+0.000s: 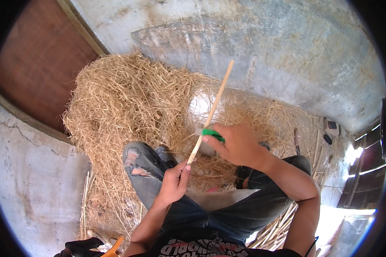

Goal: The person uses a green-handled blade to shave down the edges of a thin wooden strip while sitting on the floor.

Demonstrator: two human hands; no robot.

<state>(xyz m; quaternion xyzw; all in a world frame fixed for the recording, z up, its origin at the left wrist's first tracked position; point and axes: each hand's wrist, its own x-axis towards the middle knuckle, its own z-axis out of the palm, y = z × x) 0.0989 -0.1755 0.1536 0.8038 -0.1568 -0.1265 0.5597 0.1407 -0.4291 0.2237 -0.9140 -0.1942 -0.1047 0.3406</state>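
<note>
A long, pale bamboo or wooden strip (218,99) slants up and away from me, its far end raised toward the wall. My left hand (174,184) is closed round its lower end, with the thumb lying along it. In my right hand (238,144) is a small green-handled tool (213,135) with a short flat blade, which looks like a knife or scraper. The blade rests against or just over the strip, above my left hand. My right fingers partly hide the handle.
A big heap of straw-like shavings (124,94) lies ahead and left, against the wall (261,51). More strips (281,225) lie beside my right leg. A knife-like tool (297,140) and small dark objects (328,139) are at the right. Something orange (114,247) shows at lower left.
</note>
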